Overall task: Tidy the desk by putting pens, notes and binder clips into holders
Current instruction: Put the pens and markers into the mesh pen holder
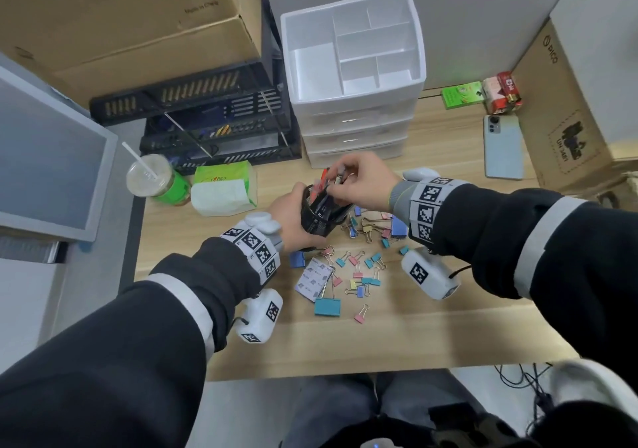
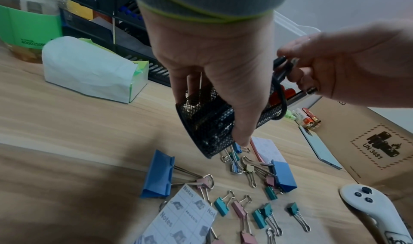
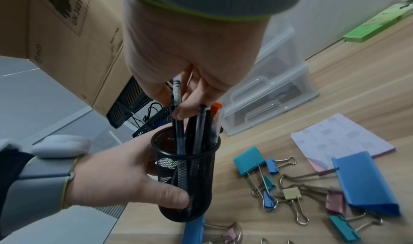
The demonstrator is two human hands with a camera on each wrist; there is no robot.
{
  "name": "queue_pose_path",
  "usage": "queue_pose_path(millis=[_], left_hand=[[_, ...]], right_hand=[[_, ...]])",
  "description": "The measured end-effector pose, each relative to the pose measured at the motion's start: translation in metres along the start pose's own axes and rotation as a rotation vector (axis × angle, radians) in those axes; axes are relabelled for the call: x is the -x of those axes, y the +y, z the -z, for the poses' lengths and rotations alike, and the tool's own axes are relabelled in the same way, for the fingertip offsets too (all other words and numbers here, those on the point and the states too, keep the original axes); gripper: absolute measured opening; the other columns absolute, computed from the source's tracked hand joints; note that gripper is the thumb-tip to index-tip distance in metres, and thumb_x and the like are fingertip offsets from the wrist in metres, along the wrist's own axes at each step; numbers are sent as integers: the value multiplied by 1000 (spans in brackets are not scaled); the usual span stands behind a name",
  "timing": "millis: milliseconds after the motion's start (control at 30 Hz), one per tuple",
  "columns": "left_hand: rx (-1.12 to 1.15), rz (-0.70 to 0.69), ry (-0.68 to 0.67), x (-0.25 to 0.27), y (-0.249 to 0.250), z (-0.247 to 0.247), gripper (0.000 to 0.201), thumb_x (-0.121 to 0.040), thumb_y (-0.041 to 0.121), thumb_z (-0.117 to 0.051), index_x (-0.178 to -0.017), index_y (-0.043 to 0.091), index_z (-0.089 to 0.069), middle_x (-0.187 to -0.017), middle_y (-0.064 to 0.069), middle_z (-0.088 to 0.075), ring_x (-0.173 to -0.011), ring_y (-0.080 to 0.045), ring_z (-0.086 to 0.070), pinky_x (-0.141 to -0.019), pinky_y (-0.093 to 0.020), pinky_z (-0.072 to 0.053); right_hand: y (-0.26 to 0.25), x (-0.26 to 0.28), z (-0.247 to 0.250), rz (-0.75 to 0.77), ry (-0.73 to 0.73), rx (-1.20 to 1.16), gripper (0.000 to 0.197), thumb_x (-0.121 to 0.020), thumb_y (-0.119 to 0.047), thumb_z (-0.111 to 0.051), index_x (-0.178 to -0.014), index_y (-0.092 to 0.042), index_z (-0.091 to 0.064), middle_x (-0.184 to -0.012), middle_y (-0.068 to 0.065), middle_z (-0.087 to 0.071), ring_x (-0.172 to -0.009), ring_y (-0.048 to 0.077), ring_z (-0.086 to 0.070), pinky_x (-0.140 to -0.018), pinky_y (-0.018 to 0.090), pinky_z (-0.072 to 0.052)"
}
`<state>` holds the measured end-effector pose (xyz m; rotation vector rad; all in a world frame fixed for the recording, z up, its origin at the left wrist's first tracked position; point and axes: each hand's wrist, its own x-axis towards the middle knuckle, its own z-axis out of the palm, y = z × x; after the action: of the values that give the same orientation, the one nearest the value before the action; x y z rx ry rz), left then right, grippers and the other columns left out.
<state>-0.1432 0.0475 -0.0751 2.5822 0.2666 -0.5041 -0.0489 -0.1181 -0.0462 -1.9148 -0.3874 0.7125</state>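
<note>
From the head camera, your left hand (image 1: 293, 214) is wrapped around a black mesh pen cup (image 1: 322, 214), holding it tilted above the wooden desk (image 1: 431, 337). Your right hand (image 1: 362, 181) is over the cup's mouth, fingers curled around the tops of the pens (image 1: 331, 180) standing in it. Binder clips (image 1: 362, 271) lie scattered on the desk just below the cup, with a pad of notes (image 1: 316, 278) among them. A white drawer unit (image 1: 352, 78) with an open divided tray on top stands behind the hands.

From the left wrist camera, your thumb and fingers clasp the pen cup (image 2: 214, 124) on both sides; it hangs clear of the desk, over the clips. A large blue clip (image 2: 157, 175) lies beside the notes (image 2: 183, 219).

From the right wrist camera, your right hand (image 3: 185, 62) pinches several pens (image 3: 192, 124) whose lower ends sit inside the cup (image 3: 187, 177). Your left hand (image 3: 116, 180) grips the cup's wall, thumb in front. A second pad (image 3: 342, 138) lies by more clips.
</note>
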Motion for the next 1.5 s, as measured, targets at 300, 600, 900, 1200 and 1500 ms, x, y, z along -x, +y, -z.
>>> queue_pose_path(millis=[300, 600, 900, 1200, 1500], left_hand=[[81, -13, 13, -8, 4, 7, 81, -54, 45, -90, -113, 21, -40, -91, 7, -65, -79, -13, -64, -69, -36, -55], [111, -7, -13, -9, 8, 1, 80, -53, 47, -89, -110, 24, -39, -89, 8, -65, -77, -10, -64, -66, -34, -56], [267, -45, 103, -17, 16, 5, 97, -55, 43, -91, -135, 25, -39, -109, 16, -60, -98, -10, -61, -81, -26, -48], [311, -128, 1, -34, 52, -1, 96, -50, 42, -94, -132, 26, -46, -112, 15, -63, -103, -6, -62, -88, -27, -51], [284, -211, -111, -63, 85, -14, 82, -50, 51, -89, -122, 31, -55, -102, 13, -69, -93, -6, -66, -83, -30, -55]], right_hand=[[10, -12, 26, -45, 120, -178, 12, -89, -2, -69, -81, -11, -70, -67, 7, -69, -56, 16, -66, -59, 28, -56], [23, -9, 26, 7, 16, -112, 30, -89, -1, -68, -89, -30, -75, -92, -5, -77, -92, 11, -74, -91, 33, -59], [27, -4, 46, -80, 171, -303, 67, -75, -30, -63, -138, -13, -48, -116, 6, -63, -99, 14, -62, -74, 19, -46], [53, 14, 54, -121, -160, 101, 62, -65, -29, -92, -116, -25, -56, -104, -15, -64, -96, 0, -60, -89, 22, -49], [70, 9, 80, -112, -48, 125, 47, -58, -30, -91, -100, -29, -70, -91, -10, -75, -87, 0, -68, -82, 24, -56]])
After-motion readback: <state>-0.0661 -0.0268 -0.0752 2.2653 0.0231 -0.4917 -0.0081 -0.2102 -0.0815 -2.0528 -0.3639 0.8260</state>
